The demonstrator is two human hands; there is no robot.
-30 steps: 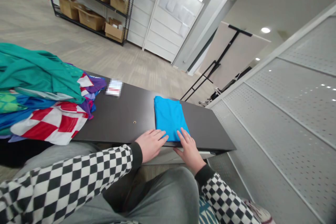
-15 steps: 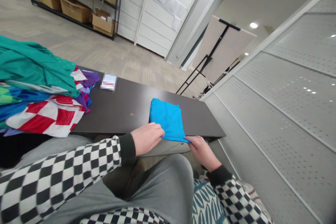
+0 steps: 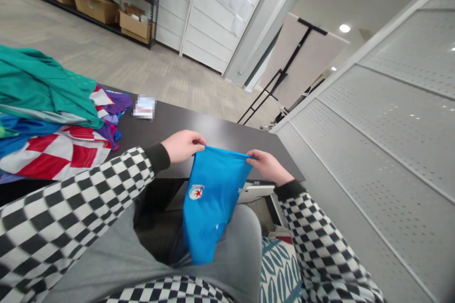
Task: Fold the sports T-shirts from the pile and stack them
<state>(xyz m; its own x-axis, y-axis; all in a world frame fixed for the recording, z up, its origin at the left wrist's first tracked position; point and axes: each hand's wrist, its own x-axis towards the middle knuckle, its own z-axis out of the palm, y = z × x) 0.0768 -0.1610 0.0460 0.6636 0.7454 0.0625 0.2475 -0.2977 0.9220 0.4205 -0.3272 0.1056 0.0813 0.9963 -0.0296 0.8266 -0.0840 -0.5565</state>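
A bright blue jersey [image 3: 216, 199], folded into a narrow panel, hangs between my hands over the table's near edge and down toward my lap. A round badge with a red figure and small white marks show on its front. My left hand [image 3: 183, 146] pinches its upper left corner. At the upper right corner, my right hand [image 3: 268, 165] grips the fabric between thumb and fingers. The top edge is stretched nearly straight between them.
A heap of clothes, with a green garment [image 3: 46, 85] and a red-and-white checked one [image 3: 67, 151], lies on the left of the dark table [image 3: 170, 125]. Near it is a small blurred white item [image 3: 144, 106]. A perforated grey panel [image 3: 373, 128] stands to the right. An open drawer [image 3: 258, 191] sits under the table.
Both hands have raised the blue jersey's edge off the table and drawn it up. Its lower part now hangs toward my lap, and the badge shows.
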